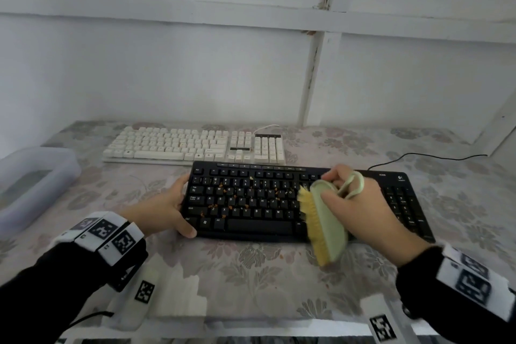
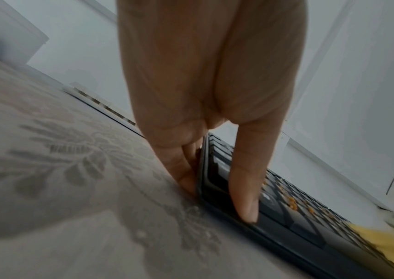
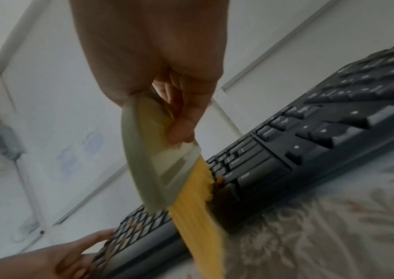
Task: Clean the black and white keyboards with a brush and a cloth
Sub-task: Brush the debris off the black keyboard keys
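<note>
Two flat rectangular keyboards are laid on the floral-patterned tabletop [image 1: 251, 268]: a black keyboard [image 1: 251, 220] nearer, speckled with small orange crumbs [image 1: 223, 205], and a white keyboard [image 1: 192, 145] just behind it. One oval pale-green brush [image 1: 328, 220] with stiff yellow bristles is gripped by the curled fingers of the right hand [image 1: 363, 204], its bristles pressed on the black keys. The black keyboard's left end is clasped between thumb and fingers of the left hand [image 1: 164, 207].
</note>
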A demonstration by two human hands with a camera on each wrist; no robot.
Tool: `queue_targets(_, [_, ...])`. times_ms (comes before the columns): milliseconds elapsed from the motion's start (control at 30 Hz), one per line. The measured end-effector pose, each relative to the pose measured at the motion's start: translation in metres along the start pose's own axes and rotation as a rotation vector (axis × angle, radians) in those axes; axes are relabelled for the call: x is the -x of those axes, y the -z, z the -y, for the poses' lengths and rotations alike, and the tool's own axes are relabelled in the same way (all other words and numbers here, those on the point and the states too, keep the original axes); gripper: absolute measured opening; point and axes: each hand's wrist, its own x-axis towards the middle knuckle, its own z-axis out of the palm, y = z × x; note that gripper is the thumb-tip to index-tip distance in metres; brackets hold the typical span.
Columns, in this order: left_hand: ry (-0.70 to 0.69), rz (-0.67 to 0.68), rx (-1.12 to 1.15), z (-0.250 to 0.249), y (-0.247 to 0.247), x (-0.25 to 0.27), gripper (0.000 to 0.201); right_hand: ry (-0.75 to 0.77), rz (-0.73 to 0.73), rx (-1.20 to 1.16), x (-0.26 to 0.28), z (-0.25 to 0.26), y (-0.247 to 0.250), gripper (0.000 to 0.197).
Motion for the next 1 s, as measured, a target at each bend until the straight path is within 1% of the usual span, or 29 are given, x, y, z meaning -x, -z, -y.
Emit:
queue_targets(33, [0.0,0.0,0.001,0.0,0.0,-0.001,0.138,-0.011,0.019,0.01,0.005,0.0,0.004,0.003])
queue_targets(100, [-0.001,-0.002,0.005,0.001,0.001,-0.001,0.141,-0.039,-0.015,-0.005,0.003,0.001,0.015,0.007])
queue_targets(233, [-0.003,-0.007,0.006,-0.001,-0.001,0.0,0.135,-0.025,-0.223,-0.08,-0.025,0.002,0.036,0.009])
queue_targets(300, [-0.001,-0.007,-0.001,-0.002,-0.001,0.001,0.134,-0.007,-0.275,-0.063,-0.039,0.004,0.037,0.01])
queue_targets(367, [0.003,-0.004,-0.002,-0.003,-0.002,0.002,0.133,0.008,-0.278,-0.041,-0.05,0.006,0.031,0.011])
queue_targets(433, [0.006,-0.007,0.0,-0.004,-0.002,0.003,0.132,0.019,-0.246,-0.064,-0.057,0.01,0.022,0.011])
queue_targets(567, [0.006,-0.01,-0.026,-0.005,-0.003,0.004,0.13,0.007,-0.194,-0.016,-0.063,0.011,0.007,0.009])
queue_targets(633, [0.001,-0.006,-0.028,-0.004,-0.003,0.004,0.125,-0.03,-0.169,-0.021,-0.061,0.009,0.004,0.009])
queue_targets(700, [-0.006,-0.011,-0.024,-0.005,-0.003,0.004,0.122,-0.059,-0.114,0.014,-0.054,0.006,0.003,0.007])
queue_targets(767, [-0.008,-0.016,-0.024,-0.005,-0.004,0.003,0.124,-0.072,-0.052,0.039,-0.046,0.007,0.006,0.008])
queue_targets(800, [-0.008,-0.015,-0.025,-0.004,-0.003,0.003,0.127,-0.073,-0.047,0.024,-0.044,0.009,0.008,0.008])
queue_targets(867, [-0.006,-0.014,-0.024,-0.004,-0.003,0.003,0.131,-0.065,-0.107,-0.047,-0.043,0.013,0.013,0.008])
queue_targets(933, [-0.006,-0.015,-0.012,-0.004,-0.003,0.003,0.129,-0.036,-0.171,-0.085,-0.047,0.018,0.015,0.008])
queue_targets(1000, [-0.008,-0.016,-0.004,-0.005,-0.003,0.004,0.125,-0.001,-0.182,-0.079,-0.05,0.022,0.009,0.006])
